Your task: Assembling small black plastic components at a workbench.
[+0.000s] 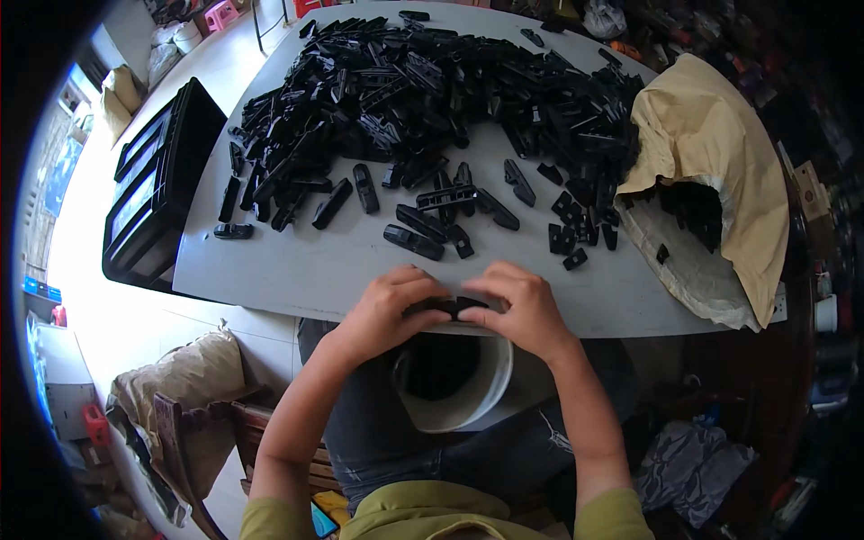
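Note:
At the table's front edge my left hand (389,308) and my right hand (524,310) face each other with thumbs and fingers closed. Between their fingertips is a black plastic part (466,304), mostly covered by the fingers. Just beyond the hands lie several loose long black plastic pieces (413,241), some flat and some overlapping. Behind these spreads a big heap of similar black pieces (387,90). Smaller blocky black pieces (564,238) are grouped to the right. Below the table edge, between my legs, a white bucket (493,396) has a dark inside.
The grey table (297,270) has a curved-looking front edge. On its right lies an open tan sack (720,126) with black pieces inside. A black crate (148,189) stands left of the table. A wooden chair (171,432) and a brown sack (193,369) are at the lower left.

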`<move>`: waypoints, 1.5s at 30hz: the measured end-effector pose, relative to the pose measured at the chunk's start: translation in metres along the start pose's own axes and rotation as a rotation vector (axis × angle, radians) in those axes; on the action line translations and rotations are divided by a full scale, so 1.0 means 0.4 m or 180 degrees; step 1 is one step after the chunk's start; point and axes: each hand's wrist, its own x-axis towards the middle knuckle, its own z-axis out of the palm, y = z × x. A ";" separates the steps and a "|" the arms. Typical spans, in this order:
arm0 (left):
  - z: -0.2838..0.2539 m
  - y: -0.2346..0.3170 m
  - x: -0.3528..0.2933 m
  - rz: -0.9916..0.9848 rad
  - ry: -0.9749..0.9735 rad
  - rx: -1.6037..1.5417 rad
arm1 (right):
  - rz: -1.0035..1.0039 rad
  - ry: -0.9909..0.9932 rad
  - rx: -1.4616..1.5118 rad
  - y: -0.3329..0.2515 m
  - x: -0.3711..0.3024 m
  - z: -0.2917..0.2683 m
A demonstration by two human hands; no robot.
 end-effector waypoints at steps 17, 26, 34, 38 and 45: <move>-0.015 -0.028 0.019 -0.0449 0.0607 0.0336 | -0.0286 0.0672 0.0022 0.007 0.046 0.039; -0.018 -0.027 0.030 -0.0560 0.0311 -0.0114 | -0.0311 0.0076 -0.0383 0.026 0.029 -0.009; -0.016 -0.022 0.016 -0.0144 -0.0044 -0.0009 | 0.0199 0.0800 -0.0366 0.014 -0.034 -0.050; -0.055 -0.034 0.067 -0.0155 0.1023 0.1418 | 0.0392 0.1144 -0.1579 0.079 -0.088 -0.153; -0.015 -0.005 0.065 -0.0357 0.0246 0.0869 | 0.0582 0.0745 -0.1345 0.074 -0.075 -0.121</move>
